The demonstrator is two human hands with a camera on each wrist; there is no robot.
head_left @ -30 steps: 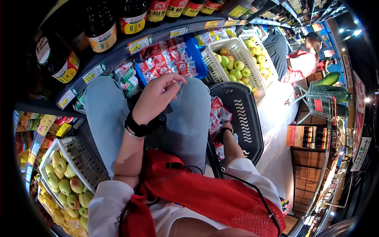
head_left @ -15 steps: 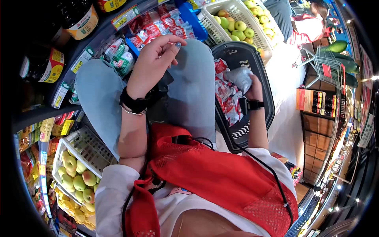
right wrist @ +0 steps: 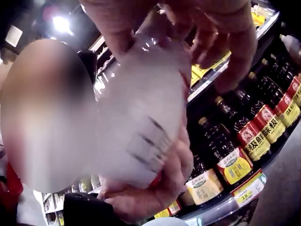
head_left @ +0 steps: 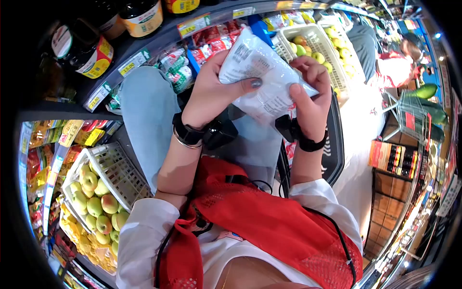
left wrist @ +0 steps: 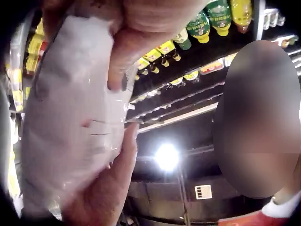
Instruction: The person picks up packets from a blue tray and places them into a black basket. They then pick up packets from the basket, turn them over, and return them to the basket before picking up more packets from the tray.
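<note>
A white plastic packet point(head_left: 263, 70) with a barcode and fine print is held up between both hands, above the knees. My left hand point(head_left: 206, 98) grips its left side, the thumb lying across the printed face. At the packet's right corner, my right hand point(head_left: 313, 103) pinches it with thumb and fingers. Close up, the packet point(left wrist: 77, 108) looks plump and pale in the left wrist view, with a thumb pressed on its edge. In the right wrist view the packet point(right wrist: 146, 103) shows blurred dark print, with fingers at both ends.
Right of the knees stands a black basket point(head_left: 337, 156), partly hidden. Ahead, red-and-white packets point(head_left: 211, 45) lie below a shelf of dark sauce bottles point(head_left: 139, 19). Crates of apples point(head_left: 98, 202) stand left and ahead. A person point(head_left: 394, 67) and a shopping cart point(head_left: 409, 118) are at right.
My right hand came up out of the basket with the packet and brought it left, over the knees. My left hand, previously holding nothing, now grips the packet's other side.
</note>
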